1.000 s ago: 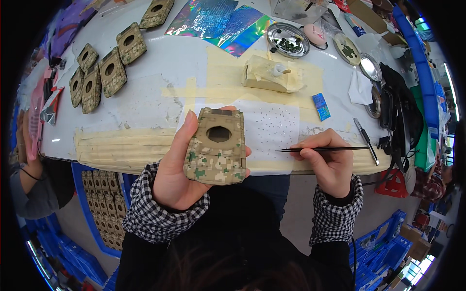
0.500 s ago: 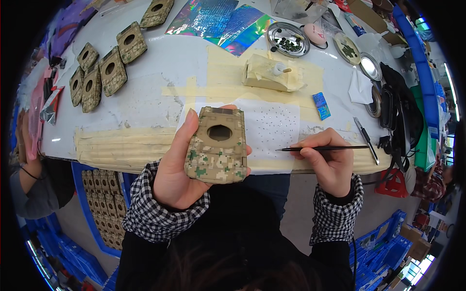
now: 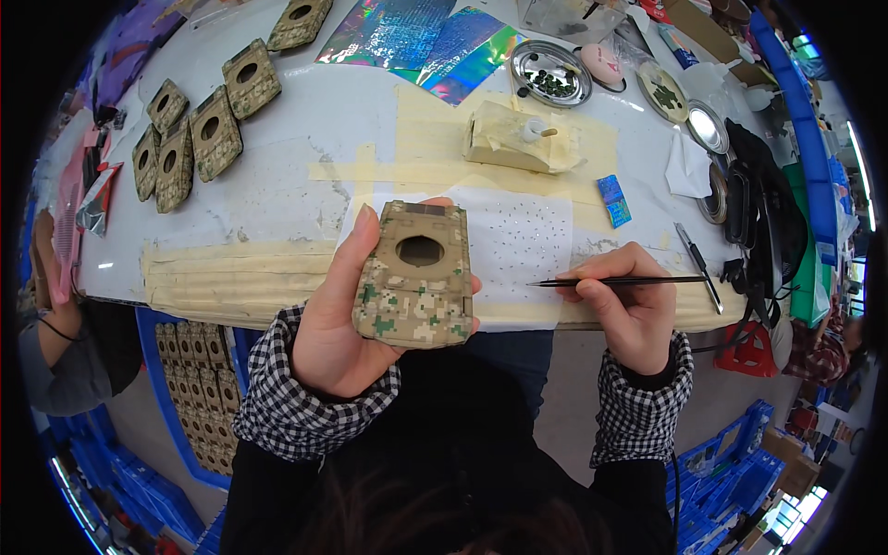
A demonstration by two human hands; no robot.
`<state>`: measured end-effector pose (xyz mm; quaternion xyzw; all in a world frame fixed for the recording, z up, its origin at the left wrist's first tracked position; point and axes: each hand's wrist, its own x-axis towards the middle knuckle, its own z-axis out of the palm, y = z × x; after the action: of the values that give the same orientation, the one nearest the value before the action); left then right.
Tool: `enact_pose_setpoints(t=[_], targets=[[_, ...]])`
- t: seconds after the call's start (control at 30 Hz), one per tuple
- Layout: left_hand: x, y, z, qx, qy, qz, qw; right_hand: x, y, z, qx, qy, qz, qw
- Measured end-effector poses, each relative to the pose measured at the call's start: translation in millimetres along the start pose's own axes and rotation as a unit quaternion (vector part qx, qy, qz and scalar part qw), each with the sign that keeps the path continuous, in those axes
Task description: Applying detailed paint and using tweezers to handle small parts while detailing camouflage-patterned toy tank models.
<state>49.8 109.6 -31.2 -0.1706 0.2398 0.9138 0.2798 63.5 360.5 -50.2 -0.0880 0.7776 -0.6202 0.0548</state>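
Note:
A camouflage-patterned model tank hull [image 3: 413, 298] with a round hole in its top lies in my left hand [image 3: 330, 333]. The thumb presses along its left side, and fingertips show at its right edge. My right hand [image 3: 631, 305] pinches a thin black pointed tool [image 3: 652, 279], held nearly level with its tip toward the left. That tip is over a white paper sheet [image 3: 504, 205] strewn with many tiny specks. The sheet extends behind the hull. A small gap separates the tool's tip from the hull.
Several similar hulls [image 3: 215, 132] stand at the left, more in a blue crate [image 3: 157, 370] below. Beyond the paper are a tape-covered block [image 3: 499, 137], shiny sheets [image 3: 384, 32] and a dish of dark bits [image 3: 552, 76]. A craft knife [image 3: 700, 265] lies right. Another person's arm [image 3: 57, 342] shows far left.
Both hands keep almost the same pose, the hull and the black tool still in them. The whole view has shifted very slightly.

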Motion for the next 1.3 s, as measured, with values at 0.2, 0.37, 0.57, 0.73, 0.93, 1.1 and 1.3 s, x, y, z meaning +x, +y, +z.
enact_pose_setpoints(t=[0.2, 0.37, 0.57, 0.73, 0.93, 1.1, 1.3], targets=[[0.3, 0.0, 0.1, 0.002, 0.002, 0.0, 1.0, 0.0, -2.0, 4.2, 0.02, 0.024, 0.016, 0.999], [0.5, -0.5, -0.6, 0.002, 0.002, 0.002, 1.0, 0.1, -2.6, 5.7, 0.026, 0.03, 0.017, 0.999], [0.1, 0.0, -0.8, 0.0, 0.0, 0.003, 1.0, -0.1, -1.7, 4.7, 0.016, 0.025, 0.018, 0.999], [0.5, -0.5, -0.4, 0.008, 0.004, 0.005, 1.0, 0.0, 0.0, 4.1, 0.02, 0.022, 0.01, 1.0], [1.2, -0.5, -1.4, 0.011, 0.003, 0.006, 1.0, 0.7, -3.3, 5.0, 0.047, 0.022, 0.005, 0.999], [0.1, -0.3, 0.2, 0.002, -0.001, 0.004, 1.0, 0.0, -4.7, 4.7, 0.087, 0.026, -0.002, 0.996], [0.8, -1.0, -2.6, -0.012, -0.019, -0.004, 1.0, -0.6, -4.3, 2.1, 0.087, 0.035, -0.008, 0.996]])
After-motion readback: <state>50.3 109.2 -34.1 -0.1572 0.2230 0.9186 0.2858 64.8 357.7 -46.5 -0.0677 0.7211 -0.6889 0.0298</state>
